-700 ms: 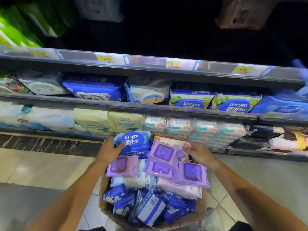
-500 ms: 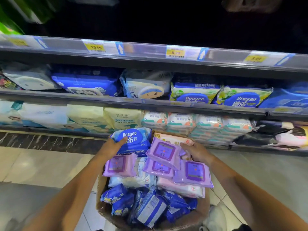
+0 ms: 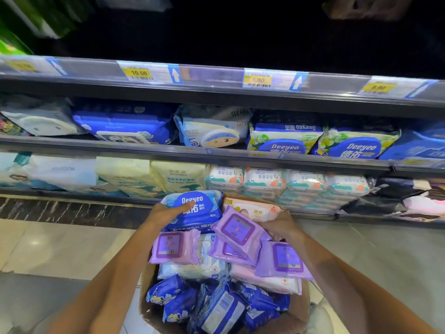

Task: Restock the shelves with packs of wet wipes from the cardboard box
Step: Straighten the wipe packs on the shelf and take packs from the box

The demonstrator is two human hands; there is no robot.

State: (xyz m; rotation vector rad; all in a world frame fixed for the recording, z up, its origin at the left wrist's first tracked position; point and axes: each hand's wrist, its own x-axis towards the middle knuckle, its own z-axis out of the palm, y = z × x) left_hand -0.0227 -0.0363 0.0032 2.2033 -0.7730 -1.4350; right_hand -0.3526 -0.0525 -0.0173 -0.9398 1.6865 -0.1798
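Note:
A cardboard box (image 3: 302, 307) full of wet-wipe packs stands on the floor in front of the shelves. My left hand (image 3: 166, 212) grips the big blue Deeyeo pack (image 3: 199, 209) at the box's far left, thumb across its top. My right hand (image 3: 280, 225) holds a tilted purple pack (image 3: 237, 231) from its right side, just in front of a pink pack (image 3: 255, 209). More purple packs (image 3: 172, 247), white packs and small dark blue packs (image 3: 216, 307) fill the box.
The lowest shelf (image 3: 72, 194) holds white, yellow and small orange-green packs. The middle shelf (image 3: 216, 151) holds blue and Deeyeo packs. A price rail (image 3: 209, 75) with yellow tags runs above it; that upper shelf is dark. Tiled floor lies on both sides of the box.
My left thumb has slid further over the top of the blue Deeyeo pack. My right hand has come down behind the tilted purple pack. The view has shifted slightly.

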